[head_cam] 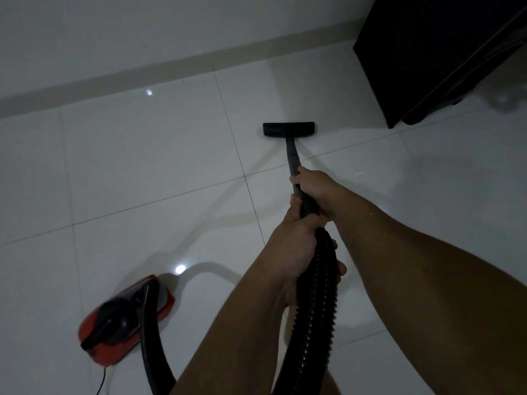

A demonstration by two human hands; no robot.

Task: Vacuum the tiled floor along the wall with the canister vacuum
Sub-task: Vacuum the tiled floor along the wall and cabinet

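Landmark: the nozzle [288,129], a flat black head lying on the white tiled floor [142,172].
Wall [114,29]: running beyond the nozzle, with a beige skirting [137,76] at its foot; the nozzle is sitting near it, not touching.
Wand [292,155]: rising from the middle of the nozzle back toward the person.
Right hand [312,186]: gripping the wand behind the nozzle, its grip wrapping closed around the tube.
Left hand [296,240]: holding just behind the right hand, its grip clamping where the wand is meeting the ribbed black hose [316,303].
Hose: hanging down from the hands, then apparently looping round to the canister, though the bottom edge is cutting off the loop.
Canister [125,317]: a red and black body resting on the floor, well behind and left of the nozzle, blurred.
Cord [102,380]: trailing from the canister's near end.
Cabinet [439,55]: a dark block standing right of the nozzle, against the wall.
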